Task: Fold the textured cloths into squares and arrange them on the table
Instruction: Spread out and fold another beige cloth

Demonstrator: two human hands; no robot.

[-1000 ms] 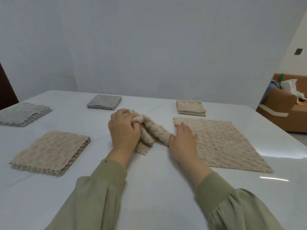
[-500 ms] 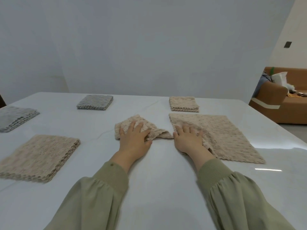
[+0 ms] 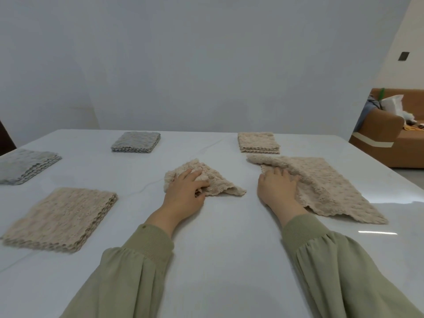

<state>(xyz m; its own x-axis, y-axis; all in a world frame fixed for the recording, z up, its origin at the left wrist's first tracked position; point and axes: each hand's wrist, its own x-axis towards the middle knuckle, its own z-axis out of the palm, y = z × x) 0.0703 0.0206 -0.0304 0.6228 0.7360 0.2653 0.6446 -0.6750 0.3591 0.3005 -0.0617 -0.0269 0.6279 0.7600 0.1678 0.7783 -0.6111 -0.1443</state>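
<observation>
A crumpled beige textured cloth [image 3: 214,180] lies in the middle of the white table [image 3: 224,237]. My left hand [image 3: 184,193] sits on its left part and grips a bunch of it between thumb and fingers. To the right a larger beige cloth [image 3: 328,187] is spread out; its left edge is rumpled and its far left corner is turned over. My right hand [image 3: 276,188] presses on that left edge with the fingers on top of the fabric. A strip of bare table separates the two cloths.
Folded stacks stand around: a beige stack [image 3: 62,219] at the near left, a grey stack [image 3: 25,166] at the far left, a grey square [image 3: 137,142] at the back, a beige square [image 3: 258,143] at the back right. A brown sofa [image 3: 390,143] stands beyond the table's right edge.
The crumpled cloth has gone from rolled between both hands to lying apart under my left hand. My right hand moved onto the large cloth and rumpled its left edge.
</observation>
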